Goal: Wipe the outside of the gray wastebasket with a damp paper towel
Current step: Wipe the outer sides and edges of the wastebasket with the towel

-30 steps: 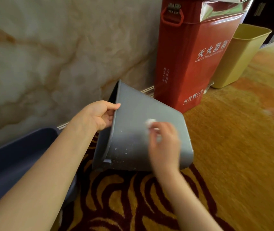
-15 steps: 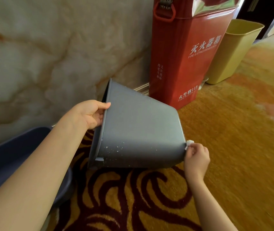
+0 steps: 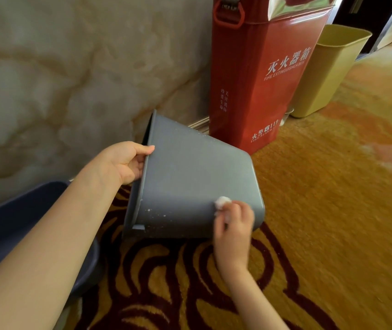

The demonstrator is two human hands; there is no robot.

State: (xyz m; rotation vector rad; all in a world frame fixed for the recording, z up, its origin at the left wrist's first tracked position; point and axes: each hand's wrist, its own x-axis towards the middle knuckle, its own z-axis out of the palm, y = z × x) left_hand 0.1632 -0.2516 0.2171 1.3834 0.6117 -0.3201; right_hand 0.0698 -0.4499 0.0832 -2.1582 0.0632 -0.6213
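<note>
**Status: gray wastebasket (image 3: 190, 177) on its side, paper towel (image 3: 222, 202) against outer wall**

Hidden / unclear:
- Right hand (image 3: 234, 225) motion-blurred, finger detail soft.
- Left hand (image 3: 121, 163) fingertips out of view inside the bin mouth.
- Inside, far side and underside of gray wastebasket not visible.
- Dark blue tub (image 3: 11, 222) at left cut off by frame edge and covered in part by left forearm.
- Top of red fire extinguisher box (image 3: 261, 79) cropped; yellow bin (image 3: 328, 75) partly hidden behind it.
- Cannot tell whether the towel is damp.

Fingers:
- Left hand: curled round the rim at the open end, thumb flat on the outer wall, other fingers hooked inside.
- Right hand: curled, pinching a small white wad of paper towel at the fingertips, wad pressed on the upward-facing wall near its lower edge, toward the base end.

Location:
- Gray wastebasket tipped over on patterned carpet (image 3: 333, 210), mouth toward marble wall (image 3: 59, 79), base to the right, just in front of the red box.
- White specks on the wall near rim and lower edge.
</note>
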